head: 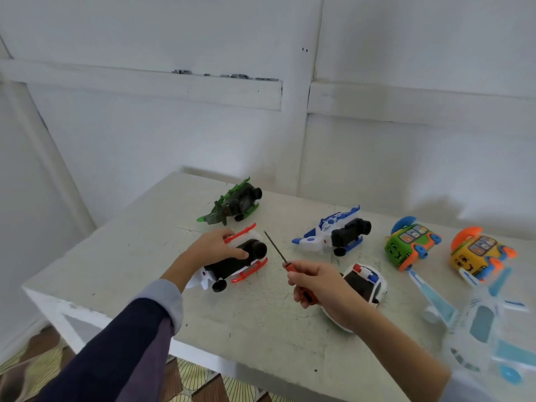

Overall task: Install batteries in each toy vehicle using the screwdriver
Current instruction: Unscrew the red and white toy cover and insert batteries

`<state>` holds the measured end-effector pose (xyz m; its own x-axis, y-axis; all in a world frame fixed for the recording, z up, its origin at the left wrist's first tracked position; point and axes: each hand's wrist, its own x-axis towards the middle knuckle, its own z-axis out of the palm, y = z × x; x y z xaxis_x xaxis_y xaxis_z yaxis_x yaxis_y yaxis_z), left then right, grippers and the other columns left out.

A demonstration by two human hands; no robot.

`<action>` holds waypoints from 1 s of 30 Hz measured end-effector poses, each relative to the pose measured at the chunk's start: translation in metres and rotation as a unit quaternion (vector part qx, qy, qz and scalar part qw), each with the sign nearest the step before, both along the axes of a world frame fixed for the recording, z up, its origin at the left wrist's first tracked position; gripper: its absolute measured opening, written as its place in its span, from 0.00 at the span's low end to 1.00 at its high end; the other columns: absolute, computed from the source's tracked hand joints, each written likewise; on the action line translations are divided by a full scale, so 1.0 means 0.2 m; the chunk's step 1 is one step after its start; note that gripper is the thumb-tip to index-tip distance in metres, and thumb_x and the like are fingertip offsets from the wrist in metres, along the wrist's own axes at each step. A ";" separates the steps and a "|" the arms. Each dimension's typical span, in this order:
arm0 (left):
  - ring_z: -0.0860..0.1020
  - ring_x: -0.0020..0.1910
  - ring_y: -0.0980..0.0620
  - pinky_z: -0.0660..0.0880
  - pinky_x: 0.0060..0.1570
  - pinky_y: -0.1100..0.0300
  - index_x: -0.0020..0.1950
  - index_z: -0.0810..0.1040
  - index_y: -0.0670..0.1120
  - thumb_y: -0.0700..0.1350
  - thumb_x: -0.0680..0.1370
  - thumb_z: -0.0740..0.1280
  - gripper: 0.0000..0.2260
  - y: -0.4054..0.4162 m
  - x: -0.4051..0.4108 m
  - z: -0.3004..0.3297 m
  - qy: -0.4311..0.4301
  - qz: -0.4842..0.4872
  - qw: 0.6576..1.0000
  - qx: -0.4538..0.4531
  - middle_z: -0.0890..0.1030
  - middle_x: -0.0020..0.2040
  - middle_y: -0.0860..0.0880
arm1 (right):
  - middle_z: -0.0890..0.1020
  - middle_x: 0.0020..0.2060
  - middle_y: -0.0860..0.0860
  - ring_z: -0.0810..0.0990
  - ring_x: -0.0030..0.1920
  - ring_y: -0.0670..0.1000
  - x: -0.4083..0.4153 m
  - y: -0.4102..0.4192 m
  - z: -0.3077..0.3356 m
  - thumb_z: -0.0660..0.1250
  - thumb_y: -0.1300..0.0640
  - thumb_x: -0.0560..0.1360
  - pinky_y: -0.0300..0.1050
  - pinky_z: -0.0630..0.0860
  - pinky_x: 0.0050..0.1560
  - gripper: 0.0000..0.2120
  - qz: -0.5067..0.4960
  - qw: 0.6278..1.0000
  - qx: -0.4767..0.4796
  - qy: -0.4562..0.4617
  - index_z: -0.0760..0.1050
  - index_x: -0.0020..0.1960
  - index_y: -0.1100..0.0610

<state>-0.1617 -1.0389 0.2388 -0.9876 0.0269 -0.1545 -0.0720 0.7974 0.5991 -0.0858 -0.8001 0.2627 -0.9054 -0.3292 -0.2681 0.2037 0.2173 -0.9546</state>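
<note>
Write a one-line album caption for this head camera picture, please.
Left hand grips a red-and-white toy helicopter while right hand holds a screwdriver.

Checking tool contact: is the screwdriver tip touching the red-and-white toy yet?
Apart. The head view shows bare table between the screwdriver tip and the red-and-white toy; the right hand holds it raised, and the left hand grips the toy.

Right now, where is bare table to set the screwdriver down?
Bare patch: the near table edge, between the left hand and right hand. Also the far left corner beside the green helicopter. Crowded: the right side, around the police car, buses and pale blue plane.
</note>
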 end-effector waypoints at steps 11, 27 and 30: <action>0.83 0.45 0.46 0.80 0.38 0.54 0.61 0.73 0.48 0.50 0.77 0.66 0.14 0.27 -0.04 0.33 0.069 0.064 0.861 0.499 0.82 0.50 0.45 | 0.83 0.42 0.45 0.81 0.42 0.42 0.04 0.19 0.23 0.70 0.63 0.72 0.35 0.78 0.42 0.09 -0.099 0.949 0.092 0.287 0.78 0.47 0.50; 0.82 0.45 0.48 0.82 0.39 0.55 0.65 0.67 0.47 0.48 0.76 0.69 0.21 0.81 -0.07 0.40 0.080 0.033 0.831 0.549 0.80 0.55 0.44 | 0.81 0.40 0.42 0.79 0.44 0.40 0.09 0.47 0.33 0.71 0.66 0.69 0.30 0.75 0.44 0.10 -0.165 0.867 0.214 0.418 0.81 0.46 0.53; 0.82 0.46 0.48 0.82 0.38 0.56 0.65 0.67 0.47 0.48 0.75 0.70 0.21 0.84 -0.06 0.41 0.080 0.034 0.828 0.554 0.80 0.56 0.43 | 0.80 0.39 0.40 0.79 0.43 0.41 0.10 0.50 0.33 0.70 0.66 0.69 0.33 0.77 0.44 0.12 -0.166 0.863 0.222 0.423 0.80 0.45 0.50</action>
<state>-0.1735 -0.8712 0.3201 -0.9981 0.0078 0.0613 0.0574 -0.2507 0.9664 -0.0664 -0.7009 0.3295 -0.8636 -0.0492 0.5018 -0.4036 0.6639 -0.6295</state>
